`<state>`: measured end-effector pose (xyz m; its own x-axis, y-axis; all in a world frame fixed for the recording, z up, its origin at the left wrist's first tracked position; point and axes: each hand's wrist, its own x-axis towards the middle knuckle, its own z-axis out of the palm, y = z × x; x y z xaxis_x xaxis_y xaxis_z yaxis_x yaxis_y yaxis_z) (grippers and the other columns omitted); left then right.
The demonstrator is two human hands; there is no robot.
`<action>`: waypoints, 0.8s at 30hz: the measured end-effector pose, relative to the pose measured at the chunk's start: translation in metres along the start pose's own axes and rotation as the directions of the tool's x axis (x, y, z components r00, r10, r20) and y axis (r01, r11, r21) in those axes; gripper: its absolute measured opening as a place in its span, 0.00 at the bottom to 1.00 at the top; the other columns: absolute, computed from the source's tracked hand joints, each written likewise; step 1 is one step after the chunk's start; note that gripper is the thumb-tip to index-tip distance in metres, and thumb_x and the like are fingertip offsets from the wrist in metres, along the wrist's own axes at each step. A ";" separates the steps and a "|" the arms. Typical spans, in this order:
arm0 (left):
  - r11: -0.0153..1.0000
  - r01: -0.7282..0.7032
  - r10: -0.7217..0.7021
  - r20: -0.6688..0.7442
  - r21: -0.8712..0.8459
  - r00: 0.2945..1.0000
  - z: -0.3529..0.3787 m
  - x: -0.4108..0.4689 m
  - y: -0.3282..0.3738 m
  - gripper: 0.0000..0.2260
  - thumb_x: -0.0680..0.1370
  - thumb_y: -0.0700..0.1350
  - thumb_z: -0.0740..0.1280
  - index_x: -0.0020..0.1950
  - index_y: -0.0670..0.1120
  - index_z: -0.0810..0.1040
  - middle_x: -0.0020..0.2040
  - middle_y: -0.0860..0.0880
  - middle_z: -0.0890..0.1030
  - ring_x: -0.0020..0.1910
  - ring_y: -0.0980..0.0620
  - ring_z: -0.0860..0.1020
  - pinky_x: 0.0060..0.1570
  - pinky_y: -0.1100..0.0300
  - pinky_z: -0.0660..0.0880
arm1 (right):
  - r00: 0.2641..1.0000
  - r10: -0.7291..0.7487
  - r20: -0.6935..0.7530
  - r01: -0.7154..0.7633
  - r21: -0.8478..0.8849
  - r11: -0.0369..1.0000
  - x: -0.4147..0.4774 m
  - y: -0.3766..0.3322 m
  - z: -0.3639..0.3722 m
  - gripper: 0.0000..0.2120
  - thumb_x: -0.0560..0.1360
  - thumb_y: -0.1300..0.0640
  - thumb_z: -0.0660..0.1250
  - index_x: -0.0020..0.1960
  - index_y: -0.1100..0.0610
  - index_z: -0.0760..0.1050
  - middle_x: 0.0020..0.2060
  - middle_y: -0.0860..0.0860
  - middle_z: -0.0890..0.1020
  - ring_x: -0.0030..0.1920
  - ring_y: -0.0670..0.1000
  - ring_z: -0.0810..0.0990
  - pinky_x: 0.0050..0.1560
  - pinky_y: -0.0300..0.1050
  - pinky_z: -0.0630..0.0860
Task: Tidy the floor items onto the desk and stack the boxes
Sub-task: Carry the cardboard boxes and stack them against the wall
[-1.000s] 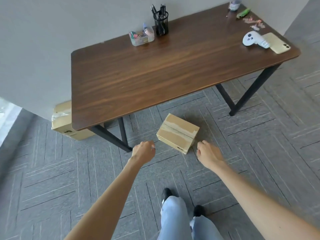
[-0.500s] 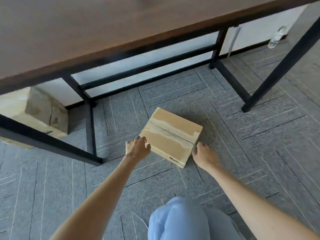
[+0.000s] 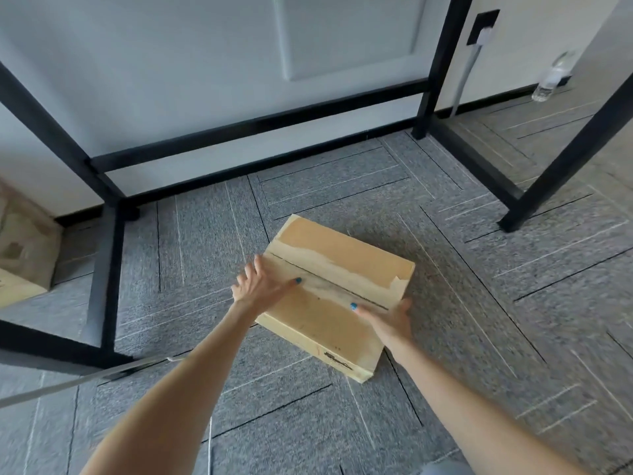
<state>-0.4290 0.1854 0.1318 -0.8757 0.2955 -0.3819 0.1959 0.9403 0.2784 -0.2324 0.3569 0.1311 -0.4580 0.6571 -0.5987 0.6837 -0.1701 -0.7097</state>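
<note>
Whereas a moment ago the hands were only beside it, the small cardboard box (image 3: 337, 296) is now taken at both ends, so a lift is judged imminent. The box is laid flat on the carpet just in front of the desk frame (image 3: 239, 132). On the left hand (image 3: 260, 286) and right hand (image 3: 387, 320) alike, thumbs are laid on top and fingers apparently curled down the sides, partly hidden. A larger box (image 3: 20, 255) is seen left of the frame.
</note>
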 end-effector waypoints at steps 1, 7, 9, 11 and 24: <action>1.000 0.018 -0.018 0.001 -0.017 1.000 0.002 0.004 0.001 0.59 0.60 0.80 0.61 0.78 0.46 0.44 0.76 0.41 0.57 0.73 0.39 0.60 0.71 0.40 0.61 | 1.000 -0.023 -0.018 0.024 0.015 1.000 0.002 0.002 0.002 0.51 0.65 0.49 0.79 0.73 0.65 0.49 0.68 0.62 0.69 0.64 0.59 0.73 0.62 0.46 0.71; 0.996 0.038 -0.041 -0.029 -0.085 0.999 -0.009 -0.009 0.008 0.55 0.59 0.77 0.67 0.74 0.45 0.53 0.69 0.43 0.65 0.68 0.41 0.66 0.67 0.43 0.65 | 0.995 -0.087 -0.047 0.090 0.081 0.993 -0.011 -0.002 -0.002 0.47 0.65 0.52 0.79 0.70 0.64 0.53 0.66 0.61 0.70 0.63 0.57 0.73 0.64 0.46 0.71; 0.995 0.054 -0.057 -0.032 -0.085 0.998 -0.024 -0.023 0.014 0.54 0.59 0.77 0.67 0.73 0.45 0.54 0.67 0.43 0.66 0.66 0.41 0.67 0.66 0.43 0.67 | 0.992 -0.110 -0.056 0.114 0.080 0.990 -0.025 -0.010 -0.013 0.44 0.65 0.52 0.79 0.68 0.64 0.56 0.64 0.58 0.71 0.59 0.56 0.74 0.61 0.46 0.72; 0.994 0.055 -0.058 -0.025 -0.089 0.998 -0.043 -0.042 0.024 0.53 0.60 0.76 0.67 0.72 0.44 0.55 0.67 0.43 0.66 0.66 0.41 0.67 0.65 0.43 0.67 | 0.991 -0.118 -0.062 0.121 0.061 0.991 -0.045 -0.021 -0.028 0.43 0.65 0.51 0.79 0.67 0.64 0.56 0.60 0.57 0.72 0.57 0.55 0.74 0.58 0.45 0.73; 0.948 0.227 -0.214 0.083 -0.223 0.973 -0.264 -0.268 0.072 0.50 0.60 0.72 0.71 0.69 0.45 0.56 0.66 0.43 0.66 0.65 0.40 0.68 0.63 0.43 0.68 | 0.984 -0.178 0.022 0.176 0.082 0.981 -0.285 -0.160 -0.165 0.41 0.62 0.60 0.81 0.66 0.57 0.60 0.57 0.47 0.78 0.56 0.47 0.78 0.55 0.38 0.72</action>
<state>-0.2966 0.1290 0.4870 -0.8578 0.1004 -0.5041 -0.1116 0.9210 0.3733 -0.1175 0.3181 0.4771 -0.5847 0.6608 -0.4705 0.5434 -0.1116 -0.8320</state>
